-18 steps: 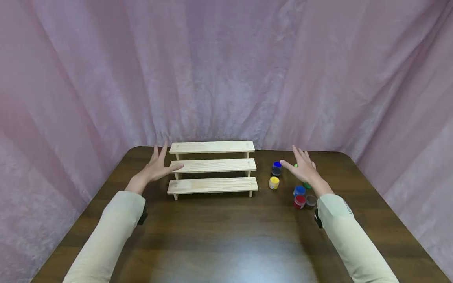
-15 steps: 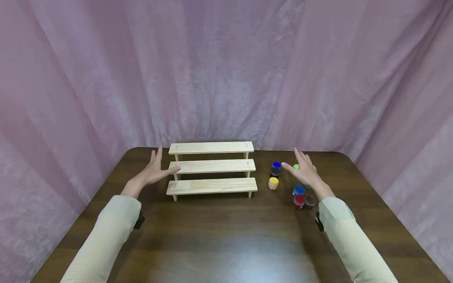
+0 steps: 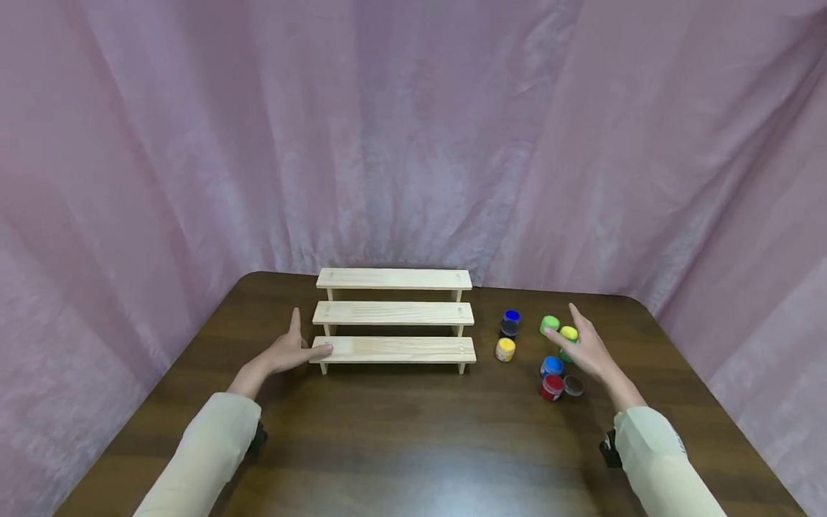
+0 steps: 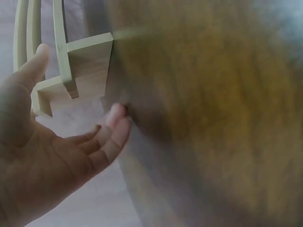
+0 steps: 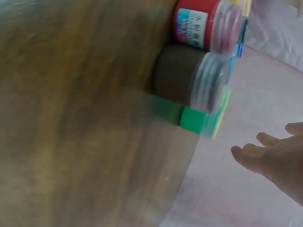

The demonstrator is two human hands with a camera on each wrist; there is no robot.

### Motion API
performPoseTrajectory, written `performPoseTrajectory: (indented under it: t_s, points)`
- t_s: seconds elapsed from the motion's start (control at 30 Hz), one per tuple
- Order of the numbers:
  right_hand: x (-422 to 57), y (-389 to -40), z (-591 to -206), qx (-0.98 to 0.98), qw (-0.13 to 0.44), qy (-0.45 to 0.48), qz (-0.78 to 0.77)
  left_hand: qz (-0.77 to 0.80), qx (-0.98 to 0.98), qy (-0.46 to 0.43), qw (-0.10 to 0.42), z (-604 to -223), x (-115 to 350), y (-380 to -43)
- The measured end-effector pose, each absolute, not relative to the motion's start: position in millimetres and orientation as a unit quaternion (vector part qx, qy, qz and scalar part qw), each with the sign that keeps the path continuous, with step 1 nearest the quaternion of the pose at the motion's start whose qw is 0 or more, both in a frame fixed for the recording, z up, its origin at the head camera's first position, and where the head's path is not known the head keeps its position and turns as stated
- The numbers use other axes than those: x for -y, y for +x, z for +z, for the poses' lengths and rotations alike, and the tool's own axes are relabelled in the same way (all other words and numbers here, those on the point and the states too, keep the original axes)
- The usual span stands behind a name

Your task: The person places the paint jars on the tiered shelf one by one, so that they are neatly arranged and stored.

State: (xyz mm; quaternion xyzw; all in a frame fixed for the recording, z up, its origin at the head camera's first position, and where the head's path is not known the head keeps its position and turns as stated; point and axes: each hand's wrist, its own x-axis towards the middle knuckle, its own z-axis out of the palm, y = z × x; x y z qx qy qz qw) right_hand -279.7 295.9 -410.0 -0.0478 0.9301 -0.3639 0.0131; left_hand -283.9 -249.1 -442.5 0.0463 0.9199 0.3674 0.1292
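Note:
A three-tier wooden display stand [image 3: 394, 350] rises in steps on the dark table. At its left end is my left hand [image 3: 287, 353], fingers spread and holding nothing; the thumb overlaps the lowest step in the head view. The left wrist view shows the palm [image 4: 52, 165] beside the stand's end panel [image 4: 90, 71]. Holding nothing, my right hand [image 3: 591, 353] reaches with extended fingers over the paint jars on the right. Nearest it are a green jar with a yellow top [image 3: 569, 333] and a light green jar [image 3: 550, 324].
Below the right hand stand a blue jar [image 3: 552, 366], a red jar [image 3: 552, 388] and a brown jar [image 3: 573, 385]. Closer to the stand are a yellow jar [image 3: 505, 350], a black jar [image 3: 509, 329] and a dark blue jar [image 3: 512, 316]. A pink curtain [image 3: 413, 143] hangs behind the table.
Both hands have come lower and nearer the viewer. The left thumb went from the middle step to the lowest; the right hand shifted right, uncovering the green jars. The view tilted slightly.

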Motion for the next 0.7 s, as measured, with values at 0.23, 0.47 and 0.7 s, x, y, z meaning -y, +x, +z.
performPoseTrajectory:
  t_s: [0.23, 0.47, 0.7]
  points:
    - [-310, -269, -415, -0.908, 0.038, -0.014, -0.416, 0.422, -0.895, 0.054, 0.134, -446, 246, -281]
    - [-317, -259, -423, -0.887, 0.055, 0.021, -0.458, 0.446, -0.884, 0.058, 0.125, -451, 242, -279]
    - [-325, -250, -439, -0.860, 0.066, 0.056, -0.503, 0.494, -0.860, 0.055, 0.114, -454, 239, -277]
